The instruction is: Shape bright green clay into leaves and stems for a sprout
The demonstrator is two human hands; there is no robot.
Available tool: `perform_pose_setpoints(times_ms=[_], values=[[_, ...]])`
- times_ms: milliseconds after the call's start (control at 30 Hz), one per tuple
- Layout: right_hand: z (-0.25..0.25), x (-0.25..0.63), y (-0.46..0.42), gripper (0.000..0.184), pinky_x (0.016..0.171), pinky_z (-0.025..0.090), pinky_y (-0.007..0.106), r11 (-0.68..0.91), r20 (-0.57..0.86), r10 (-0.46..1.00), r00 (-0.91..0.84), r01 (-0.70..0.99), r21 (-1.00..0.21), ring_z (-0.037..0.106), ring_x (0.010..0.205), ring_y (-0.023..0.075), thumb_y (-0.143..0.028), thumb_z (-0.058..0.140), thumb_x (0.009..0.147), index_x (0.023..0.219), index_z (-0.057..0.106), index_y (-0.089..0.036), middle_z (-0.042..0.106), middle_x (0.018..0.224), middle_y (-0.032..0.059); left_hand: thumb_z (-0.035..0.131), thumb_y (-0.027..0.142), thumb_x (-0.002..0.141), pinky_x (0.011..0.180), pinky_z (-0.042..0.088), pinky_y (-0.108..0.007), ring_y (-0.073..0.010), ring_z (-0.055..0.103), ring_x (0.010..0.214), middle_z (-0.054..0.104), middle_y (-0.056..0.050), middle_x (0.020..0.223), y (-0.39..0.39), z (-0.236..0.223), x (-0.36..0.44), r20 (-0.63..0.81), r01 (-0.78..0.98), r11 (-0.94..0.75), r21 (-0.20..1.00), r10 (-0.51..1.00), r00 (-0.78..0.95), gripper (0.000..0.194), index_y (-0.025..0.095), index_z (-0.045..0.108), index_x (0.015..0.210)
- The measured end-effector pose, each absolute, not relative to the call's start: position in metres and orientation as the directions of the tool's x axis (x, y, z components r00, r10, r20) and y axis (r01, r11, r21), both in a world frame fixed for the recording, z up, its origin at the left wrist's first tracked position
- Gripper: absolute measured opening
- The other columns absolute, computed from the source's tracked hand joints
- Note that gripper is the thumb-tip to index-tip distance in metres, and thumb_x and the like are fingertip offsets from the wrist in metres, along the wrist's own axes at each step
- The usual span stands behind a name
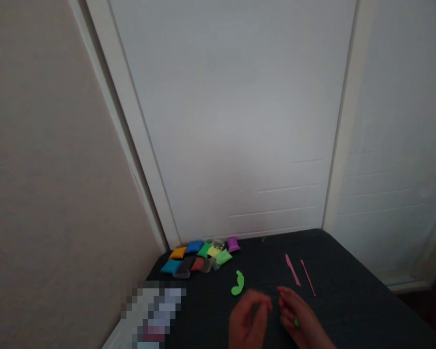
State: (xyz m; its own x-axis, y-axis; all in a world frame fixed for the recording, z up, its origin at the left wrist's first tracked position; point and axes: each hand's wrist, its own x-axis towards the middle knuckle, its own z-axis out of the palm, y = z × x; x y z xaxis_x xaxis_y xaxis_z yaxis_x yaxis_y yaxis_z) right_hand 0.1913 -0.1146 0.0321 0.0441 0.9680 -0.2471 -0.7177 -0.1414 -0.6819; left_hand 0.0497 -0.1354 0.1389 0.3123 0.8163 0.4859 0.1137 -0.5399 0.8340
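My left hand is above the front of the dark table, its thumb and fingertips curled together. Whether anything sits between those fingertips cannot be made out. Beside it, a small gap away, my right hand is closed, and a bit of light green modelling clay peeks out from its fingers. Just beyond my left hand lies a curved piece of green clay with a rounded, wider near end. A pink plastic knife and a thin pink modelling stick rest beyond my right hand.
Coloured clay packets, among them an orange one, a blue one and a purple one, lie at the table's back left. A blurred-out patch covers the left edge. A white panelled door stands behind the dark tabletop.
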Motion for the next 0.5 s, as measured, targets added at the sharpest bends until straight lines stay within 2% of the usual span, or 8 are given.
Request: perform_pose_setpoints(times_ms=[100, 167, 233, 267, 333, 400, 433, 500], values=[[0.088, 0.185, -0.082, 0.024, 0.039, 0.029, 0.016, 0.018, -0.023, 0.998, 0.058, -0.622, -0.783, 0.039, 0.041, 0.0028, -0.031, 0.061, 0.072, 0.091, 0.055, -0.019, 0.054, 0.062, -0.0043, 0.043, 0.029, 0.084, 0.079, 0.043, -0.031, -0.0179, 0.055, 0.086, 0.060, -0.005, 0.088, -0.067, 0.162, 0.089, 0.531, 0.005, -0.534, 0.845, 0.840, 0.112, 0.019, 0.018, 0.058, 0.087], [0.125, 0.187, -0.059, 0.025, 0.045, 0.038, 0.020, 0.183, 0.127, 0.982, 0.141, -0.516, -0.837, 0.048, 0.047, 0.0060, -0.032, 0.057, 0.076, 0.097, 0.053, -0.019, 0.058, 0.070, -0.0019, 0.044, 0.031, 0.083, 0.085, 0.040, -0.033, -0.0193, 0.054, 0.092, 0.060, -0.006, 0.095, -0.029, 0.175, 0.105, 0.549, -0.021, -0.550, 0.835, 0.830, 0.098, 0.022, 0.017, 0.059, 0.092], [0.151, 0.187, -0.037, 0.027, 0.064, 0.047, 0.028, 0.372, 0.304, 0.924, 0.230, -0.373, -0.850, 0.059, 0.069, 0.0128, -0.032, 0.050, 0.081, 0.104, 0.049, -0.021, 0.061, 0.085, 0.0026, 0.050, 0.035, 0.079, 0.095, 0.032, -0.035, -0.0206, 0.049, 0.104, 0.057, -0.007, 0.110, -0.006, 0.180, 0.109, 0.545, -0.053, -0.542, 0.838, 0.831, 0.111, 0.029, 0.018, 0.057, 0.102], [0.159, 0.185, -0.028, 0.027, 0.073, 0.046, 0.032, 0.470, 0.396, 0.872, 0.286, -0.266, -0.842, 0.059, 0.078, 0.0148, -0.032, 0.049, 0.081, 0.107, 0.048, -0.021, 0.061, 0.094, 0.0045, 0.051, 0.037, 0.079, 0.099, 0.027, -0.035, -0.0206, 0.045, 0.110, 0.054, -0.007, 0.116, -0.001, 0.179, 0.106, 0.520, -0.119, -0.508, 0.853, 0.846, 0.114, 0.034, 0.019, 0.055, 0.108], [0.161, 0.177, -0.014, 0.026, 0.087, 0.040, 0.037, 0.592, 0.559, 0.759, 0.334, 0.005, -0.806, 0.056, 0.095, 0.0179, -0.029, 0.045, 0.084, 0.108, 0.050, -0.021, 0.058, 0.106, 0.0073, 0.041, 0.047, 0.082, 0.100, 0.028, -0.036, -0.0205, 0.044, 0.114, 0.053, -0.008, 0.119, 0.002, 0.171, 0.096, 0.378, -0.387, -0.311, 0.868, 0.919, 0.110, 0.044, 0.021, 0.049, 0.116], [0.152, 0.162, -0.004, 0.029, 0.094, 0.035, 0.038, 0.625, 0.659, 0.728, 0.187, 0.214, -0.751, 0.050, 0.108, 0.0196, -0.025, 0.041, 0.085, 0.113, 0.051, -0.024, 0.056, 0.114, 0.0070, 0.032, 0.054, 0.082, 0.099, 0.030, -0.039, -0.0232, 0.045, 0.115, 0.052, -0.011, 0.121, 0.004, 0.160, 0.083, 0.159, -0.602, 0.028, 0.798, 0.954, 0.255, 0.054, 0.019, 0.046, 0.121], [0.146, 0.153, 0.000, 0.033, 0.098, 0.032, 0.038, 0.668, 0.709, 0.700, 0.087, 0.270, -0.693, 0.045, 0.115, 0.0199, -0.024, 0.038, 0.086, 0.118, 0.047, -0.026, 0.052, 0.122, 0.0059, 0.032, 0.056, 0.082, 0.098, 0.030, -0.041, -0.0244, 0.046, 0.114, 0.052, -0.012, 0.121, 0.007, 0.155, 0.076, 0.094, -0.661, 0.114, 0.741, 0.958, 0.270, 0.056, 0.019, 0.044, 0.122], [0.133, 0.134, 0.007, 0.044, 0.101, 0.030, 0.038, 0.768, 0.780, 0.612, -0.130, 0.334, -0.547, 0.037, 0.122, 0.0209, -0.026, 0.039, 0.085, 0.129, 0.034, -0.025, 0.042, 0.133, 0.0055, 0.029, 0.055, 0.083, 0.099, 0.029, -0.044, -0.0255, 0.044, 0.116, 0.048, -0.013, 0.125, 0.021, 0.148, 0.065, 0.103, -0.738, 0.146, 0.659, 0.954, 0.280, 0.057, 0.020, 0.037, 0.128]])
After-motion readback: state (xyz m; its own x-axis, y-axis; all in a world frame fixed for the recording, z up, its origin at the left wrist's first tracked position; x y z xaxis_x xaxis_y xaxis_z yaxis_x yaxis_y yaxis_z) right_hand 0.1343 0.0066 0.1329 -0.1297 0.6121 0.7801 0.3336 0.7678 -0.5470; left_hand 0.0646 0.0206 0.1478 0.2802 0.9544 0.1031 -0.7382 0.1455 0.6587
